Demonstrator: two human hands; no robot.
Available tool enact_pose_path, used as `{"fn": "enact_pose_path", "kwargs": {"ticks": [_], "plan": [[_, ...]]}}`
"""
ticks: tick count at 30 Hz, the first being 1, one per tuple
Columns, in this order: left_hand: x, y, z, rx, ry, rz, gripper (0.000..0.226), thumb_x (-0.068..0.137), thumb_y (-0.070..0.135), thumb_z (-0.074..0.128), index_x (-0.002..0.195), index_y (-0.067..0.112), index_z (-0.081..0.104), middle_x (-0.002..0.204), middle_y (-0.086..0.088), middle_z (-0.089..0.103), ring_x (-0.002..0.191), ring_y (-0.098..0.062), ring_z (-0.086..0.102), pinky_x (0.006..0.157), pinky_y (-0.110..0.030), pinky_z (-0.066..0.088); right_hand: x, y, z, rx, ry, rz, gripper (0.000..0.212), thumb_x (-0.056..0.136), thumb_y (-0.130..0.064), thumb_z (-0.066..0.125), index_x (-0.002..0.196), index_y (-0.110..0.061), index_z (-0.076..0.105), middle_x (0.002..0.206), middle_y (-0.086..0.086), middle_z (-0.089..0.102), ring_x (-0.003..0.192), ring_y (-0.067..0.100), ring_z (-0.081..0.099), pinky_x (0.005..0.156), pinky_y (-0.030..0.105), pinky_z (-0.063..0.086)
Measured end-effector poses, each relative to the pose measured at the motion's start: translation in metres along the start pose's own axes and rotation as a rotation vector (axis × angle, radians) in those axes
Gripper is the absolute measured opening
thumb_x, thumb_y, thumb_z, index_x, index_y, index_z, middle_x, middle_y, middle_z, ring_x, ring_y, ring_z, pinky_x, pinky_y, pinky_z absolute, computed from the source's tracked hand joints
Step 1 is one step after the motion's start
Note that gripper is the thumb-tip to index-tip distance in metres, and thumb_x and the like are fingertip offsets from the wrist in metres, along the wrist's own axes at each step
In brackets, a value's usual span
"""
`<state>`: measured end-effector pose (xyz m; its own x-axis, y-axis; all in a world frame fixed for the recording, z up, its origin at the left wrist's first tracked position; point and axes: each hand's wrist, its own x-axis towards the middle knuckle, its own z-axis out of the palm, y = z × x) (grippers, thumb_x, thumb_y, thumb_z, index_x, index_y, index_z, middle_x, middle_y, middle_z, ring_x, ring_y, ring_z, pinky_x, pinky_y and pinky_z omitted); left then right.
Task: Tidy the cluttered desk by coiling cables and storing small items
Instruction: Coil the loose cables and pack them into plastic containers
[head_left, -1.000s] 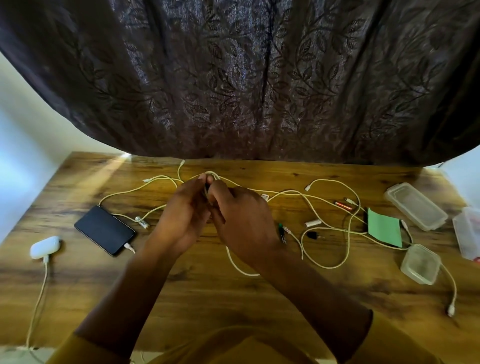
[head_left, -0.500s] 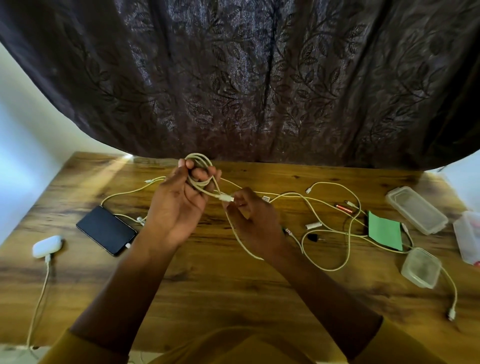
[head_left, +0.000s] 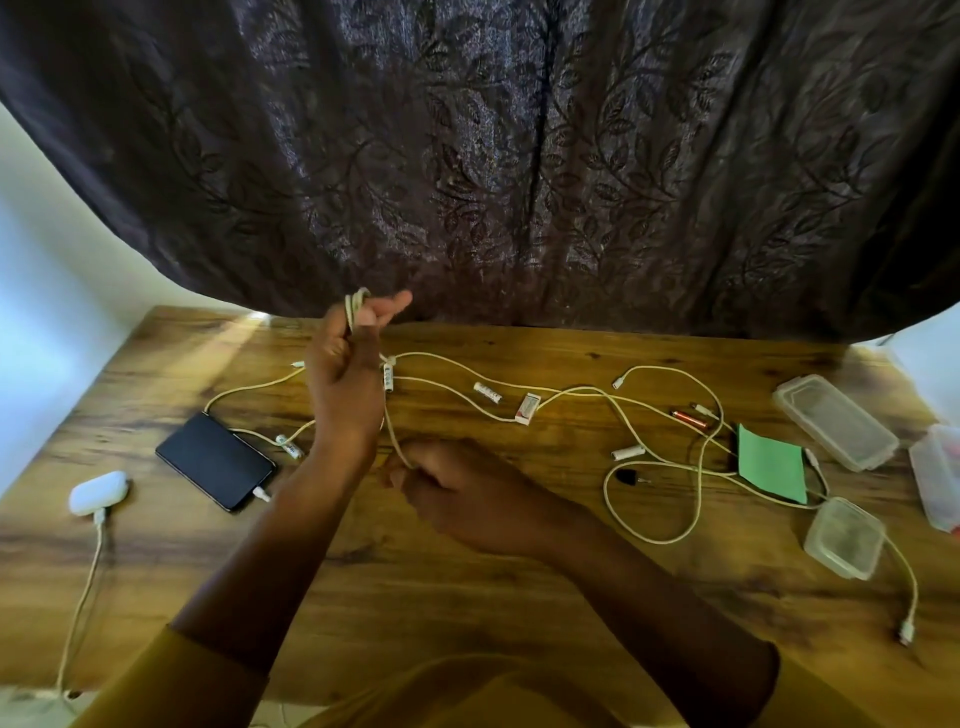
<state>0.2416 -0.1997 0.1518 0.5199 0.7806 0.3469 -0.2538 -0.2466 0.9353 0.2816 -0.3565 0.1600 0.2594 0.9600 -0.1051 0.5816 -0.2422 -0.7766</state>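
Note:
My left hand (head_left: 345, 374) is raised above the wooden desk (head_left: 467, 597) and holds a small coil of white cable (head_left: 356, 307) looped over its fingers. From the coil the cable runs down to my right hand (head_left: 457, 491), which pinches it low over the desk. More white cables (head_left: 660, 467) sprawl across the middle and right of the desk. Among them lie white batteries (head_left: 487, 392), a small white box (head_left: 527, 408), a red battery (head_left: 690, 419) and a black plug (head_left: 628, 475).
A black phone (head_left: 215, 460) with a cable plugged in lies at the left, a white earbud case (head_left: 98, 492) further left. A green card (head_left: 771, 462) and three clear plastic containers (head_left: 834, 428) (head_left: 844, 538) (head_left: 937, 475) sit at the right. A dark curtain hangs behind.
My left hand has risen with the coil. My right hand has dropped toward the desk, drawing the cable down. The batteries and white box that my hands covered now show.

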Motion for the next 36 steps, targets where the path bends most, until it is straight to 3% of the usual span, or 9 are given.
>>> {"fn": "enact_pose_path", "kwargs": {"ticks": [5,9,11,15,17,20,24,31,36], "plan": [[-0.012,-0.011,-0.006,0.062,-0.225,0.030,0.029,0.112,0.017,0.041,0.109,0.007,0.069,0.105,-0.011,0.074,0.100,-0.033,0.069,0.086,-0.057,0.053,0.004,-0.025,-0.061,0.086,0.191,-0.116,0.028,0.110,-0.027,0.047,0.101,-0.015,0.069,0.054,-0.025,0.053,0.048,-0.002,0.048,0.051,0.015,0.030],[-0.014,-0.004,0.008,0.028,-0.300,0.012,0.030,0.112,0.001,0.036,0.094,0.003,0.059,0.076,-0.001,0.061,0.068,-0.017,0.058,0.061,-0.032,0.048,0.019,-0.023,-0.089,0.067,0.295,-0.154,0.030,0.109,-0.025,0.051,0.093,-0.012,0.073,0.067,-0.025,0.062,0.062,-0.005,0.059,0.065,0.017,0.042],[-0.013,-0.005,0.012,0.030,-0.307,0.011,0.033,0.113,0.012,0.034,0.092,0.001,0.057,0.071,0.001,0.057,0.062,-0.019,0.051,0.056,-0.041,0.045,0.028,-0.019,-0.097,0.005,0.337,-0.157,0.031,0.108,-0.026,0.053,0.088,-0.013,0.073,0.063,-0.026,0.062,0.059,-0.005,0.059,0.063,0.015,0.041],[-0.018,-0.003,0.016,0.012,-0.343,-0.024,0.044,0.113,0.021,0.028,0.088,-0.006,0.051,0.071,-0.019,0.042,0.062,-0.023,0.038,0.058,-0.058,0.036,0.043,-0.009,-0.104,-0.126,0.420,-0.176,0.031,0.102,-0.043,0.058,0.084,-0.024,0.074,0.067,-0.009,0.067,0.060,0.007,0.061,0.061,0.040,0.051],[-0.023,-0.001,0.016,0.017,-0.370,-0.050,0.046,0.114,0.021,0.026,0.089,-0.008,0.053,0.068,-0.012,0.042,0.062,-0.020,0.038,0.059,-0.056,0.034,0.045,-0.006,-0.107,-0.163,0.444,-0.169,0.030,0.098,-0.048,0.060,0.084,-0.026,0.074,0.070,-0.005,0.069,0.065,0.011,0.065,0.064,0.045,0.055],[-0.029,-0.002,0.016,0.027,-0.402,-0.091,0.053,0.112,0.031,0.022,0.087,0.004,0.061,0.064,0.005,0.046,0.062,-0.015,0.041,0.063,-0.048,0.041,0.047,-0.002,-0.114,-0.150,0.489,-0.173,0.025,0.092,-0.048,0.071,0.082,-0.025,0.073,0.069,-0.008,0.068,0.063,0.007,0.063,0.063,0.042,0.056],[-0.032,0.006,0.018,-0.046,-0.419,-0.108,0.047,0.110,0.032,0.029,0.081,0.008,0.058,0.063,-0.010,0.044,0.059,-0.028,0.040,0.062,-0.025,0.043,0.050,0.014,-0.118,-0.080,0.506,-0.143,0.024,0.089,-0.047,0.077,0.081,-0.024,0.073,0.069,-0.010,0.067,0.061,0.002,0.058,0.062,0.036,0.050],[-0.014,0.023,0.012,-0.396,-0.275,-0.203,0.044,0.113,0.030,0.028,0.083,0.015,0.057,0.066,0.004,0.055,0.071,-0.016,0.060,0.084,-0.038,0.047,0.045,0.049,-0.086,-0.030,0.497,-0.047,0.031,0.102,-0.048,0.050,0.091,-0.028,0.071,0.067,-0.009,0.061,0.058,0.006,0.050,0.059,0.039,0.044],[0.007,0.026,0.001,-0.565,-0.222,-0.235,0.038,0.112,0.034,0.033,0.095,0.016,0.061,0.085,-0.006,0.069,0.104,-0.028,0.068,0.109,-0.044,0.043,0.037,0.051,-0.055,-0.048,0.370,0.005,0.023,0.109,-0.034,0.047,0.103,-0.031,0.069,0.066,-0.010,0.062,0.053,0.012,0.057,0.055,0.043,0.049]]}}
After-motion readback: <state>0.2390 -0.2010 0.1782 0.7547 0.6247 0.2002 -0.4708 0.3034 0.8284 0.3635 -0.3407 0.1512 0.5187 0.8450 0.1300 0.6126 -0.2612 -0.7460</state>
